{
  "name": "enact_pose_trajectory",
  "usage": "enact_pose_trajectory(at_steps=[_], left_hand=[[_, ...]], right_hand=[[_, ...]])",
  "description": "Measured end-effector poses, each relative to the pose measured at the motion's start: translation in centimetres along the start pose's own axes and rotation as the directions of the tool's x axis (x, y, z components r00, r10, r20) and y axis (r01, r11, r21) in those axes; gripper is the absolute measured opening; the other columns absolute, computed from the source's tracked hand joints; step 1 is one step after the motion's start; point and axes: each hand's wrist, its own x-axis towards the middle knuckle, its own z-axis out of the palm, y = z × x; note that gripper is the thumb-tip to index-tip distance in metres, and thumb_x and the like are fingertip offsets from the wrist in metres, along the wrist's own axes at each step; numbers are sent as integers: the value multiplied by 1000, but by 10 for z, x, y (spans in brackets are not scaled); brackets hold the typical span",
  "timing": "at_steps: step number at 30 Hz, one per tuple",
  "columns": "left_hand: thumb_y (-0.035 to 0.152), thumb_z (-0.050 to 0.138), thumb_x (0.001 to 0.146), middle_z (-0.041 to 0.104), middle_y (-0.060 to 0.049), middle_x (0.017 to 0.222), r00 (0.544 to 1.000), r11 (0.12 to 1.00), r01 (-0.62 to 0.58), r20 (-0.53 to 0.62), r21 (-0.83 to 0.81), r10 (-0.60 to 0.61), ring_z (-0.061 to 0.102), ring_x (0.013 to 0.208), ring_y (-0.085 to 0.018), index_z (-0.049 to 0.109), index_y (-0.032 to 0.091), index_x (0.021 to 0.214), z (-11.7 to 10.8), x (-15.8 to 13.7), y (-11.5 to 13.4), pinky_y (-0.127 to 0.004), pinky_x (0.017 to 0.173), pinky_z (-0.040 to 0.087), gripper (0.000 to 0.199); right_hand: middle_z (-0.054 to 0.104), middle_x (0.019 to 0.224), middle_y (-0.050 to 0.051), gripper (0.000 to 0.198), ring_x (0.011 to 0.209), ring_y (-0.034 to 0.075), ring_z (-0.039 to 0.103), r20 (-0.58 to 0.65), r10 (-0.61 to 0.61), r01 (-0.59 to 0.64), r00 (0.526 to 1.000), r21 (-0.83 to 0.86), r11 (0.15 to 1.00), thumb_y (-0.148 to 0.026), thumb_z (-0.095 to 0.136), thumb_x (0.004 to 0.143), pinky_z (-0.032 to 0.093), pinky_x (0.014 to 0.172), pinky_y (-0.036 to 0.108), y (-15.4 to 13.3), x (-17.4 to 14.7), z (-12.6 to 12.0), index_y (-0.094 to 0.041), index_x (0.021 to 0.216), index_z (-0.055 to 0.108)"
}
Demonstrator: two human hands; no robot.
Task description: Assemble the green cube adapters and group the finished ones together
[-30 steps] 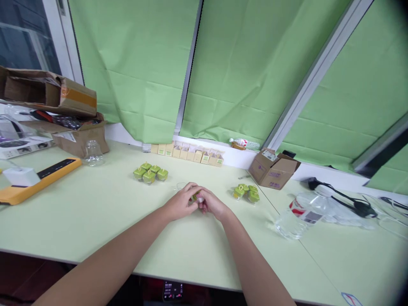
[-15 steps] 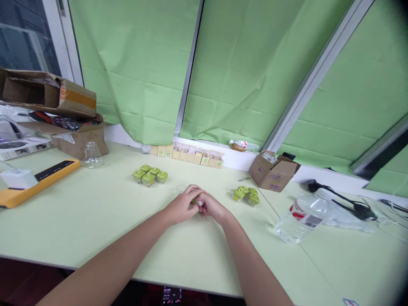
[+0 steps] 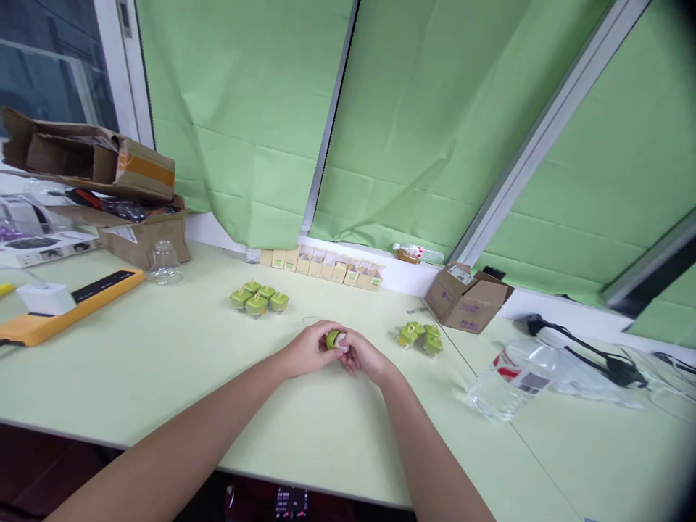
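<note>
Both hands meet over the middle of the table around a small green square lid (image 3: pixel 332 338) with a pale white piece (image 3: pixel 341 341) at its right side. My left hand (image 3: pixel 309 353) is closed round the green lid from the left. My right hand (image 3: pixel 365 355) pinches at the white piece, its fingers curled and partly hidden. Just behind my left hand stands a clear thin-rimmed cup (image 3: pixel 310 320), partly covered. Several clear cups with green looped lids (image 3: pixel 256 304) sit together to the left. Another group of green-lidded cups (image 3: pixel 418 335) sits to the right.
A row of small cream boxes (image 3: pixel 326 267) lines the back edge. At right are a cardboard box (image 3: pixel 465 299), a large water bottle (image 3: pixel 514 377) and black cables (image 3: pixel 592 351). At left lie an orange power strip (image 3: pixel 92 301), a clear plastic bottle piece (image 3: pixel 164 262) and stacked cartons (image 3: pixel 138 174).
My left fingers have opened away from the top, so more of the green lid and white piece shows. The view has shifted slightly.
</note>
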Motion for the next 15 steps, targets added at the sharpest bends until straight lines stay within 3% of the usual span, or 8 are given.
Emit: enact_pose_trajectory(at_steps=[15], left_hand=[[29, 69, 79, 63, -11, 115, 998, 993, 45, -38, 112, -41, 64, 91, -19, 60, 20, 121, -2, -1, -4, -32, 78, 53, 44]], right_hand=[[52, 58, -4, 23, 41, 9, 42, -49, 12, -15, 999, -53, 998, -30, 48, 67, 35, 38, 21, -4, -2, 4, -19, 87, 54]])
